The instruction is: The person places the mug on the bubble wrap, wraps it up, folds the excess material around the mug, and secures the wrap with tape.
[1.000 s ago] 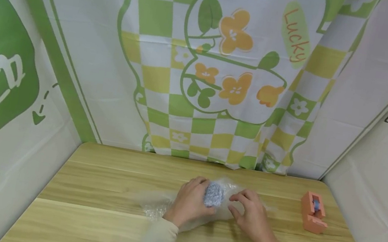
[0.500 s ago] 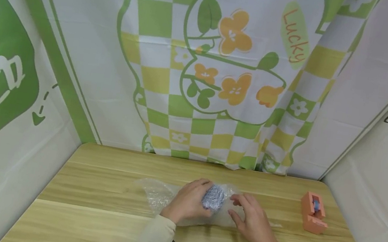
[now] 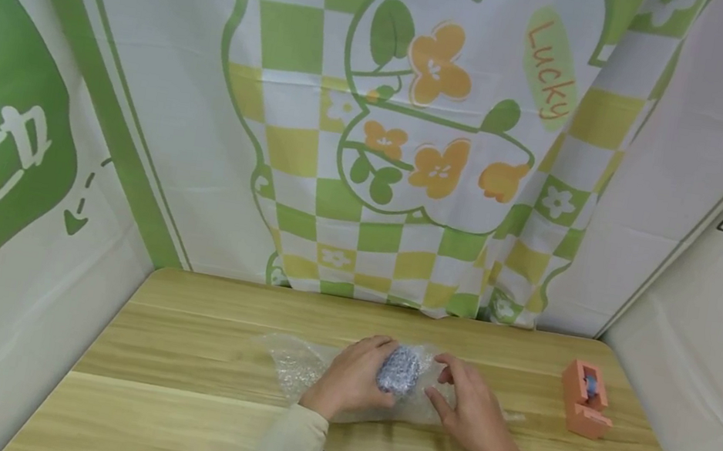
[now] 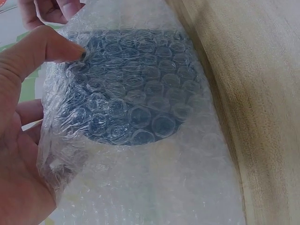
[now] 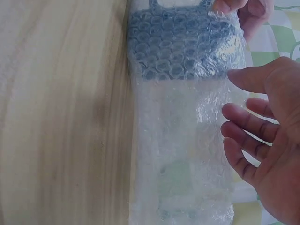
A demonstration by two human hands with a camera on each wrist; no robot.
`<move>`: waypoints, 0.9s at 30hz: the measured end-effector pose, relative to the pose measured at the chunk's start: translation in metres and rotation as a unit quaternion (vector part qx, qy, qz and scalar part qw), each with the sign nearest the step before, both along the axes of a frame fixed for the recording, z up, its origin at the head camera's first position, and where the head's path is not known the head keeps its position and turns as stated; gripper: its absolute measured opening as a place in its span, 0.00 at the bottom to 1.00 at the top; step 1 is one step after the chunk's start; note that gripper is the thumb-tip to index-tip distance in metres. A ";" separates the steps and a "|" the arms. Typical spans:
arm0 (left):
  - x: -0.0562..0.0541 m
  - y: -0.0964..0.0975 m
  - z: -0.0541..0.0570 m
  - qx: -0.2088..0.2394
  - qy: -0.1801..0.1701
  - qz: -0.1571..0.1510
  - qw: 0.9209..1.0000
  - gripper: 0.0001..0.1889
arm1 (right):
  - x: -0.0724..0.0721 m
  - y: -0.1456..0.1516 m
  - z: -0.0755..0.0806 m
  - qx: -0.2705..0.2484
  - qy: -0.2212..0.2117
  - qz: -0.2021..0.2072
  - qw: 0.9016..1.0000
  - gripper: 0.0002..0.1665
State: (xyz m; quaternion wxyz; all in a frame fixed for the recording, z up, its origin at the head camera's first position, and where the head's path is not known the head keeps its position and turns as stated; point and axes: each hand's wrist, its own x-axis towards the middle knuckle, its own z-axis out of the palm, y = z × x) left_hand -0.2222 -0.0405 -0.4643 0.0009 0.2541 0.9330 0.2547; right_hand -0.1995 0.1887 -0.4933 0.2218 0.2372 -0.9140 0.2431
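A dark blue object (image 3: 399, 370) with a rounded edge is wrapped in clear bubble wrap (image 3: 295, 364), which hides its exact kind. My left hand (image 3: 348, 379) grips this bundle from the left; in the left wrist view the thumb (image 4: 68, 49) presses the wrap over the blue object. To the right of the bundle is my right hand (image 3: 471, 405), its fingers loosely bent and holding nothing. In the right wrist view, that hand's thumb tip (image 5: 239, 77) is right at the wrap's edge. Loose wrap (image 5: 183, 150) extends past the blue object on both sides.
An orange tape dispenser (image 3: 586, 399) with a blue roll stands at the right of the wooden table (image 3: 162, 430). Behind the table hangs a green checked curtain (image 3: 374, 235), with printed cloth walls at both sides.
The left end of the bubble wrap has shifted slightly away from me and settled. The left hand keeps its grip, while the right hand stays beside the bundle with little movement.
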 end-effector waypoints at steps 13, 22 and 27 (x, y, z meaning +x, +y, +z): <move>0.002 0.000 0.001 0.000 -0.002 0.000 1.000 0.44 | -0.029 0.019 0.007 0.035 -0.108 0.023 0.993 0.44; 0.002 0.000 0.001 0.002 0.000 0.001 1.000 0.44 | -0.046 0.027 0.016 0.031 -0.249 0.083 0.964 0.49; 0.001 0.000 0.000 0.002 0.001 0.001 1.000 0.45 | -0.048 0.027 0.020 0.000 -0.299 0.092 0.950 0.42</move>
